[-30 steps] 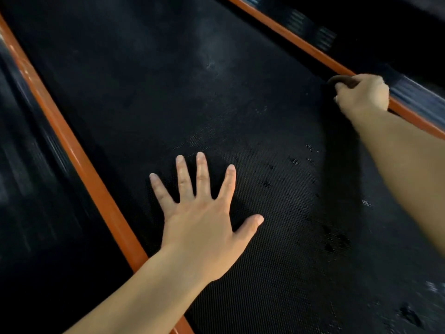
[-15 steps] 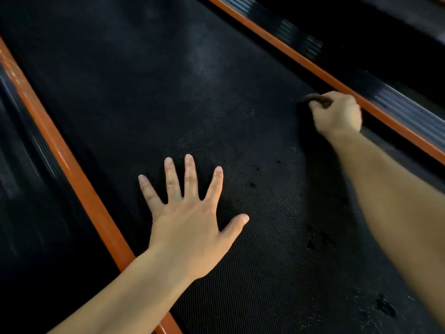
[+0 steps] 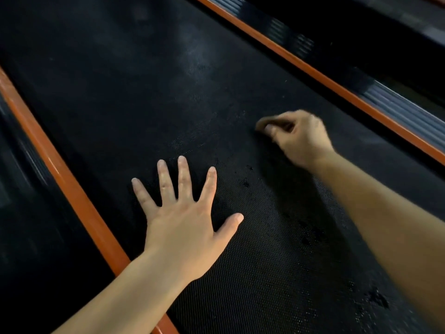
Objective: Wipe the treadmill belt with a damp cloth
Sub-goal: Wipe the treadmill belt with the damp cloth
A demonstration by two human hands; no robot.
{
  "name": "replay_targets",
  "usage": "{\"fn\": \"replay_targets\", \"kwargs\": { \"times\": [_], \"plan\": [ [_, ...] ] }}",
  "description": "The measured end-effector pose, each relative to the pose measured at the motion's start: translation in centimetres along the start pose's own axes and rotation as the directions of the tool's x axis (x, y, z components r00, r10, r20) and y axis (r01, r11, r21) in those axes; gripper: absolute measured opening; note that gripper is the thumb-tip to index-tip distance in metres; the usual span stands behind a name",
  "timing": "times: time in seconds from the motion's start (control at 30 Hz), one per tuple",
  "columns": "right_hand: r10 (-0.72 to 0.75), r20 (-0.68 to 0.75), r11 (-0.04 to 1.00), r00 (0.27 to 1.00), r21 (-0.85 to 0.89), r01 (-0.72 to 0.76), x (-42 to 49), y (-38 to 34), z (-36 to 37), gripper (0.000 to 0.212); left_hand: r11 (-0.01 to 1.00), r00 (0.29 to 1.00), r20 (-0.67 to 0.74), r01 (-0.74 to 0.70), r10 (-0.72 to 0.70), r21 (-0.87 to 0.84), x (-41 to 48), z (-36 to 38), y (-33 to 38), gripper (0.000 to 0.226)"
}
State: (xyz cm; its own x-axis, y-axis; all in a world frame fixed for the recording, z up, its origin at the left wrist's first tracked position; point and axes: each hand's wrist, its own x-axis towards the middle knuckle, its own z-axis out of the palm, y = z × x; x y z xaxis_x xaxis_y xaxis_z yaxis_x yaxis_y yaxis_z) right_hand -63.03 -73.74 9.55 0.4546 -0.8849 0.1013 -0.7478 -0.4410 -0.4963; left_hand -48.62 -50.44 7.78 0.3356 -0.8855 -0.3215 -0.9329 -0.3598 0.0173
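Note:
The black textured treadmill belt (image 3: 168, 92) fills the middle of the view and runs from lower right to upper left. My left hand (image 3: 185, 213) lies flat on it with fingers spread, near the left orange rail. My right hand (image 3: 298, 136) is curled round a small dark cloth (image 3: 262, 123), of which only a brownish edge shows past the fingers. It presses the cloth onto the belt, a little right of the belt's middle. The hand is motion-blurred.
An orange rail (image 3: 62, 174) borders the belt on the left and another orange rail (image 3: 337, 85) on the right. Beyond the right rail lies a ribbed grey side step (image 3: 404, 109). Dark wet spots (image 3: 375, 297) dot the belt at the lower right.
My right hand has slid the cloth from the right orange rail leftward across the belt toward its middle. My left hand has stayed flat in place.

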Motion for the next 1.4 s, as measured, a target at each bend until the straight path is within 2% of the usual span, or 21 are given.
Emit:
{"fn": "replay_targets", "kwargs": {
  "times": [0.1, 0.13, 0.23, 0.3, 0.33, 0.4, 0.47, 0.53, 0.57, 0.67, 0.73, 0.8, 0.9, 0.97, 1.07, 1.1, 1.13, 1.2, 1.3, 1.33, 1.4],
  "plan": [
    [-0.18, 0.08, 0.983, 0.98, -0.01, 0.181, -2.7, -0.1, -0.1, 0.023, 1.0, 1.0, 0.006, 0.003, -0.003, 0.001, 0.1, 0.0, 0.0, 0.095],
    [-0.155, 0.049, 0.987, 0.987, -0.041, 0.157, -2.1, 0.5, -0.5, 0.021, 1.0, 1.0, 0.003, 0.003, -0.003, 0.002, 0.1, 0.0, 0.0, 0.096],
    [0.098, -0.16, 0.993, 0.982, -0.043, -0.106, 1.5, 2.4, -1.4, 0.016, 1.0, 1.0, 0.0, 0.0, 0.0, 0.007, 0.1, 0.2, 0.0, 0.096],
    [0.151, -0.237, 0.985, 0.96, -0.05, -0.168, 1.6, 1.9, -0.7, 0.022, 1.0, 1.0, -0.003, 0.003, -0.003, 0.008, 0.1, 0.2, 0.0, 0.096],
    [0.119, -0.204, 0.99, 0.972, -0.054, -0.133, 0.7, 1.0, -0.2, 0.024, 1.0, 1.0, -0.002, 0.003, -0.003, 0.008, 0.1, 0.1, 0.1, 0.096],
    [-0.065, -0.06, 0.998, 0.996, -0.014, 0.064, -2.4, -1.1, 1.0, 0.025, 1.0, 1.0, 0.007, 0.002, -0.003, 0.01, 0.1, 0.0, 0.1, 0.096],
    [-0.26, 0.066, 0.965, 0.963, 0.024, 0.259, -5.6, -2.8, 1.6, 0.021, 1.0, 1.0, 0.021, 0.001, -0.001, 0.014, 0.0, -0.1, 0.0, 0.095],
    [-0.335, 0.064, 0.942, 0.94, -0.018, 0.337, -5.5, -2.7, 1.3, 0.021, 1.0, 1.0, 0.019, -0.002, 0.002, 0.014, 0.0, 0.0, 0.0, 0.095],
    [-0.308, 0.022, 0.95, 0.951, -0.054, 0.309, -4.2, -2.1, 1.1, 0.022, 1.0, 1.0, 0.012, -0.005, 0.005, 0.015, 0.1, 0.0, 0.0, 0.096],
    [0.003, -0.182, 0.994, 0.983, -0.103, -0.022, 1.6, -0.1, 0.5, 0.026, 1.0, 1.0, 0.001, -0.014, 0.014, 0.006, 0.0, 0.0, -0.1, 0.096],
    [0.056, -0.205, 0.993, 0.977, -0.086, -0.075, 2.5, -0.8, 1.5, 0.028, 1.0, 1.0, -0.005, -0.019, 0.019, -0.002, 0.0, 0.0, -0.1, 0.096],
    [-0.089, -0.081, 0.994, 0.993, -0.074, 0.083, -0.1, -3.6, 3.1, 0.024, 1.0, 1.0, -0.002, -0.03, 0.03, -0.008, -0.2, -0.1, -0.1, 0.095],
    [-0.35, 0.069, 0.936, 0.934, 0.006, 0.351, -3.8, -5.9, 3.5, 0.022, 0.999, 0.999, 0.008, -0.04, 0.04, 0.014, -0.4, -0.4, -0.3, 0.092],
    [-0.291, 0.049, 0.956, 0.955, -0.032, 0.293, -1.5, -5.1, 2.9, 0.022, 0.998, 0.999, 0.01, -0.05, 0.05, 0.033, -1.2, -0.4, 0.1, 0.089],
    [-0.024, -0.159, 0.996, 0.987, -0.085, 0.011, 3.8, -3.6, 3.0, 0.028, 0.997, 0.998, -0.043, -0.041, 0.039, -0.069, -3.0, 1.0, 1.0, 0.088],
    [0.007, -0.19, 0.997, 0.982, -0.08, -0.023, 4.2, -4.0, 3.5, 0.029, 0.995, 0.997, -0.065, -0.038, 0.032, -0.096, -3.6, 1.2, 1.3, 0.088],
    [-0.019, -0.173, 0.996, 0.985, -0.085, 0.004, 3.7, -4.9, 4.2, 0.028, 0.99, 0.997, -0.067, -0.046, 0.037, -0.136, -4.1, 1.4, 1.5, 0.086],
    [-0.188, -0.033, 0.981, 0.982, -0.051, 0.186, 0.6, -7.3, 5.4, 0.024, 0.982, 0.991, -0.119, -0.087, 0.068, -0.169, -4.5, 2.0, 1.6, 0.082],
    [-0.474, 0.175, 0.88, 0.863, 0.078, 0.468, -4.3, -8.5, 4.7, 0.02, 0.981, 0.984, -0.149, -0.117, 0.093, -0.157, -4.6, 2.7, 1.4, 0.081],
    [-0.501, 0.211, 0.865, 0.839, 0.085, 0.495, -4.3, -8.1, 4.1, 0.02, 0.978, 0.987, -0.128, -0.116, 0.095, -0.171, -4.6, 2.5, 1.4, 0.081],
    [-0.422, 0.153, 0.907, 0.894, 0.049, 0.419, -1.9, -6.5, 3.3, 0.021, 0.982, 0.995, -0.054, -0.096, 0.088, -0.16, -4.6, 1.4, 1.4, 0.082]
  ]
}}
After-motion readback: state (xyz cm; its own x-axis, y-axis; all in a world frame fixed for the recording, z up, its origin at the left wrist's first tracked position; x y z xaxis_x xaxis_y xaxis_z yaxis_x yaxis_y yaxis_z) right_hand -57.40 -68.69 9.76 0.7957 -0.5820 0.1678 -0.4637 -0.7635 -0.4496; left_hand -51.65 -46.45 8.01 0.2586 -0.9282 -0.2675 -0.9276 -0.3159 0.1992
